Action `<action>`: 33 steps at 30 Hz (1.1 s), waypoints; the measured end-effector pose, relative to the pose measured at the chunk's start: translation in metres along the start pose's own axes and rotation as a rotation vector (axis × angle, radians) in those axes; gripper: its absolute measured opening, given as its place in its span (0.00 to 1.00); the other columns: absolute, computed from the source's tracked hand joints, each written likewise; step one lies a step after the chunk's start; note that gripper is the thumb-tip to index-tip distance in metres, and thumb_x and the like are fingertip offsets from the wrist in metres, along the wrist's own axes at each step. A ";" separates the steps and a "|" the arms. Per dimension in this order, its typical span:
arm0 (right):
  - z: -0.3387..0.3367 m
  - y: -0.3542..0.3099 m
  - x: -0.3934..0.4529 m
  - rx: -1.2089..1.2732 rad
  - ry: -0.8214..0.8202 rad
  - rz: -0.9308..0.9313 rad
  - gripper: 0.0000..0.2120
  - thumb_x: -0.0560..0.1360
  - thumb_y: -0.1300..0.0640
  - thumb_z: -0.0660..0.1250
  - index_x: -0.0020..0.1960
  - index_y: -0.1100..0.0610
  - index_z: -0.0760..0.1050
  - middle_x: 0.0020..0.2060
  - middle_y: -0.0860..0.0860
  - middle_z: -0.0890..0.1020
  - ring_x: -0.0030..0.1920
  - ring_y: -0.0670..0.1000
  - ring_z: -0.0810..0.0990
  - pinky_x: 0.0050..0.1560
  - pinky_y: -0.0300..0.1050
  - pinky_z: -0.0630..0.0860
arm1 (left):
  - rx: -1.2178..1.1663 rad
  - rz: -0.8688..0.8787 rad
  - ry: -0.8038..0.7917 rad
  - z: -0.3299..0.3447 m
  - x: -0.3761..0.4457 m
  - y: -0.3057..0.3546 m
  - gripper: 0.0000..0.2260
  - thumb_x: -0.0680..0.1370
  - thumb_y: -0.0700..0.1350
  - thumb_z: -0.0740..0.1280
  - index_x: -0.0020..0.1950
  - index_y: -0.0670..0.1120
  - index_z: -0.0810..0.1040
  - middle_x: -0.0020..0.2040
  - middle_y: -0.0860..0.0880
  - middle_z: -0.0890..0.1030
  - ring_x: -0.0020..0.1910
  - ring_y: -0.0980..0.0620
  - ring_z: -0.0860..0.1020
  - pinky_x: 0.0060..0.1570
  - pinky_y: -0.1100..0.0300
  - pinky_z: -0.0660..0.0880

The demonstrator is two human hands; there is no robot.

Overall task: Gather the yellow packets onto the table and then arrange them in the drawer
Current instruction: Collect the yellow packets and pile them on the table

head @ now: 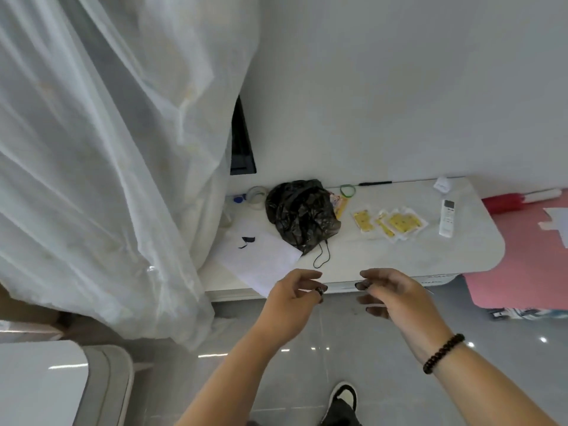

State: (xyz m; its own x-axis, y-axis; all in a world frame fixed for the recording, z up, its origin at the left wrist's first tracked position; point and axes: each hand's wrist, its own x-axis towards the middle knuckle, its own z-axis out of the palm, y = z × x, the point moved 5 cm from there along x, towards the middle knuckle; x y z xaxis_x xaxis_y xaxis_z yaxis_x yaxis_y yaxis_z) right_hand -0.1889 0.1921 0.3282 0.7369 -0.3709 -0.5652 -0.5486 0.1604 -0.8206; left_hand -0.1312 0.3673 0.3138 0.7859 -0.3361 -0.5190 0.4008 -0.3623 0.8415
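Observation:
Yellow packets lie flat on the white table (430, 253): one packet (362, 221) alone, and a small overlapping pile (399, 224) to its right. Another yellow-and-red packet (339, 204) pokes out from behind a black plastic bag. My left hand (295, 299) and my right hand (390, 293) hover side by side in front of the table's near edge, fingers loosely curled, holding nothing. A ring is on my left hand and a dark bead bracelet is on my right wrist. The drawer front under the tabletop (341, 287) sits just behind my fingertips.
A crumpled black plastic bag (302, 213) with a cord, a white paper sheet (261, 259), a tape roll (256, 196), a green band (348, 190) and a white remote (447, 218) share the table. A sheer white curtain (101, 179) hangs left. A pink mat (522, 272) lies right.

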 end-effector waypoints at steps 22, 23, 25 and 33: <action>-0.170 -0.002 0.310 0.102 0.132 0.215 0.08 0.77 0.67 0.61 0.48 0.57 0.77 0.42 0.54 0.82 0.39 0.53 0.81 0.41 0.43 0.76 | 0.029 -0.246 -0.026 0.166 0.308 0.022 0.13 0.77 0.35 0.61 0.58 0.46 0.77 0.50 0.49 0.83 0.45 0.54 0.82 0.48 0.58 0.75; -0.173 0.002 0.326 0.095 0.132 0.220 0.08 0.77 0.66 0.62 0.49 0.57 0.77 0.42 0.54 0.82 0.39 0.53 0.81 0.42 0.43 0.76 | 0.023 -0.256 -0.015 0.172 0.321 0.015 0.13 0.77 0.35 0.61 0.58 0.46 0.77 0.49 0.49 0.83 0.45 0.54 0.82 0.48 0.58 0.75; -0.178 0.014 0.356 0.045 0.119 0.231 0.08 0.76 0.66 0.63 0.53 0.58 0.77 0.45 0.55 0.83 0.40 0.53 0.81 0.42 0.43 0.76 | 0.010 -0.289 0.013 0.182 0.346 0.000 0.12 0.77 0.36 0.61 0.58 0.46 0.76 0.48 0.51 0.83 0.46 0.53 0.82 0.48 0.56 0.75; -0.202 0.083 0.470 -0.344 0.109 0.228 0.14 0.72 0.64 0.69 0.56 0.55 0.75 0.52 0.52 0.80 0.50 0.53 0.78 0.56 0.49 0.77 | 0.032 -0.378 0.186 0.211 0.438 -0.068 0.21 0.77 0.41 0.66 0.69 0.47 0.68 0.58 0.52 0.78 0.51 0.52 0.78 0.46 0.57 0.78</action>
State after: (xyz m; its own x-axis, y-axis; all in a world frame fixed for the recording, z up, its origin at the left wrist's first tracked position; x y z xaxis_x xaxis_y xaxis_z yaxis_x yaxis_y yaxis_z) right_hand 0.0324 -0.1533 0.0117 0.5458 -0.4591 -0.7010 -0.8058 -0.0582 -0.5893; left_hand 0.0865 0.0609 -0.0026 0.6588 -0.0132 -0.7522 0.6649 -0.4574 0.5904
